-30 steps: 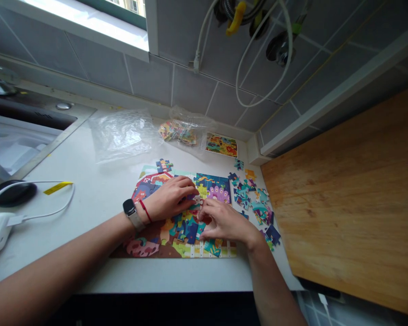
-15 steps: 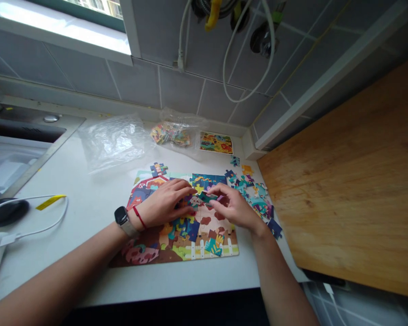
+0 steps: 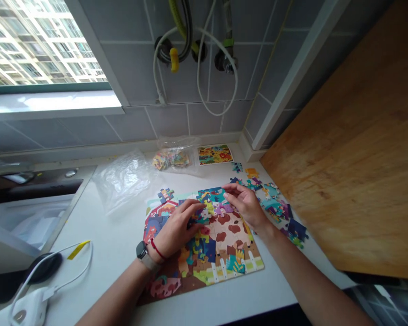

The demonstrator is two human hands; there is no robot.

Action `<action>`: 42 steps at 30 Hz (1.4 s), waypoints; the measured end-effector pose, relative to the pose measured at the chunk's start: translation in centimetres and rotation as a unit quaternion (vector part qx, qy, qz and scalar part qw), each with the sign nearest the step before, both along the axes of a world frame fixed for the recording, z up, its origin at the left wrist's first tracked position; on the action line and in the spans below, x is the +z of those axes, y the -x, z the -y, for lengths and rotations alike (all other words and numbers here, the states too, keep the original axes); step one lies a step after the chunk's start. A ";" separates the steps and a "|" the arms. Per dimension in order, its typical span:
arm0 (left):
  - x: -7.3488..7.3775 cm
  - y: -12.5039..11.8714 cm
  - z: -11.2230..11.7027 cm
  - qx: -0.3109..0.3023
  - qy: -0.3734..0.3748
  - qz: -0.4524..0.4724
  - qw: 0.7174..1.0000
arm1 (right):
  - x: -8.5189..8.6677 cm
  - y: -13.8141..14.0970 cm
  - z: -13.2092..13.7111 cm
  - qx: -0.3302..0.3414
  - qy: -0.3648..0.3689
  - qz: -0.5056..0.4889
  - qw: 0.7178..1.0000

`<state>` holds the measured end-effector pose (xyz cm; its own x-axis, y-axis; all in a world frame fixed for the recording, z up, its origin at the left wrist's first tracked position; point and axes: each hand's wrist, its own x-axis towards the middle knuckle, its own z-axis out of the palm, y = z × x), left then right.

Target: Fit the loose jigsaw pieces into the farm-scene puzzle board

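Observation:
A farm-scene jigsaw puzzle (image 3: 229, 231), showing a cow's spotted body and a white fence, lies on the counter. Over its left half rests my left hand (image 3: 180, 228), fingers curved and thumb apart, with nothing visible between them. My right hand (image 3: 243, 203) is at the board's upper right corner, thumb and fingertips closed at the edge of a teal puzzle piece (image 3: 219, 195). Loose pieces lie on top of the picture, among them a dark blue one (image 3: 209, 250) and a teal one with a yellow plant (image 3: 236, 262).
Loose puzzle pieces (image 3: 274, 203) are scattered right of the board, beside a wooden panel (image 3: 353, 158). Behind are an empty plastic bag (image 3: 124, 176), a bag of pieces (image 3: 173, 158) and a picture card (image 3: 215, 154). A sink (image 3: 64, 194) and a white cable (image 3: 78, 271) are at left.
My right hand has moved away from my left hand, to the board's upper right corner, with the teal piece. My left hand stays over the puzzle. The head view has tilted up.

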<state>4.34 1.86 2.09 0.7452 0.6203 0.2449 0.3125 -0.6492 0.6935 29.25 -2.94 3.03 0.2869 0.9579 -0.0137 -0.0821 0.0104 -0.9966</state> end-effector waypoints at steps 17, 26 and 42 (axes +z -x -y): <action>-0.5 0.0 0.0 0.024 0.031 0.003 0.999 | -0.8 1.2 0.3 0.050 -0.015 0.169 0.984; -0.5 0.2 -0.2 0.058 0.044 0.024 0.997 | -1.2 1.9 0.6 0.061 0.037 -0.023 0.997; -0.8 0.0 -1.1 0.106 0.303 0.171 0.931 | -1.0 3.0 0.8 0.118 0.121 -0.047 0.985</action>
<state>4.35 2.98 1.26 0.5326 0.8463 0.0023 0.0827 -0.0547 0.9951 26.21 -3.75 2.00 0.0433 0.9632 -0.2651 -0.1467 -0.2564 -0.9554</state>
